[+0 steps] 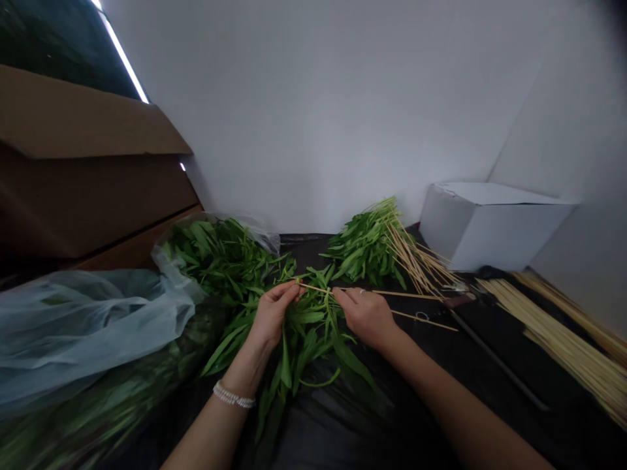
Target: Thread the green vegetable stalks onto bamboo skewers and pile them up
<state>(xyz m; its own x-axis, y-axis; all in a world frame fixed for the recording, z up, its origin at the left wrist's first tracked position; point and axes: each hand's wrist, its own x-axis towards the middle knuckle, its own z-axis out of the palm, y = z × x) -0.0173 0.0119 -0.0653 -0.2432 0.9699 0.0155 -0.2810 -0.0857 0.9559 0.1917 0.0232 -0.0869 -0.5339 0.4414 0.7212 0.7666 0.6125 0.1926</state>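
My left hand (274, 310), with a beaded bracelet on the wrist, is closed in a pinch at the left end of a thin bamboo skewer (314, 288). A small bit of green shows at those fingertips. Farther along, my right hand (367, 316) grips the same skewer, a ring on one finger. Leafy green stems (306, 333) spread beneath and between both hands, and some cross the skewer. Whether any stem is pierced cannot be made out. Another skewer (426, 320) lies right of my right hand, beside a small ring-shaped item (422, 316).
A clear plastic bag (98, 320) with more greens (210, 251) lies left, below a cardboard box (88, 189). Skewered greens (367, 245) are piled at the back. Bundled bamboo sticks (553, 326) and a white box (504, 228) stand right. Black sheeting (343, 431) covers the surface.
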